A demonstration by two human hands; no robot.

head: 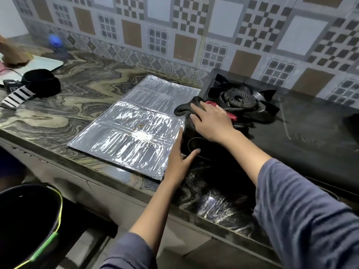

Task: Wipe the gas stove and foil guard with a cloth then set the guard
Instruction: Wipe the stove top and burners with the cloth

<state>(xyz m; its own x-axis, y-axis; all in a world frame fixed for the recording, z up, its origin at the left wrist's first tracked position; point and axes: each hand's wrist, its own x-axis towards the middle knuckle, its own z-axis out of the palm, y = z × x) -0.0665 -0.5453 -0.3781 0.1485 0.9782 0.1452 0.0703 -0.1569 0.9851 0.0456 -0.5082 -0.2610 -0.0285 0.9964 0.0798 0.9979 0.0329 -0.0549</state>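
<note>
Head view: right hand (211, 123) presses the cloth (184, 110) flat on the stove (310, 131); left hand (180, 154), fingers straight, likely steadies its edge (foil guard (134, 131) lies flat at nine o'clock).

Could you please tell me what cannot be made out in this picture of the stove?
Head view:
- cloth: largely covered by the right hand.
- gas stove: right end cut off by the frame edge.
- blue object by the wall: blurred.
- another person's hand, far left: blurred, cut by the edge.

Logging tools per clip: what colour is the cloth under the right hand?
The cloth is mostly black with a red part; head view, under the right hand.
</note>
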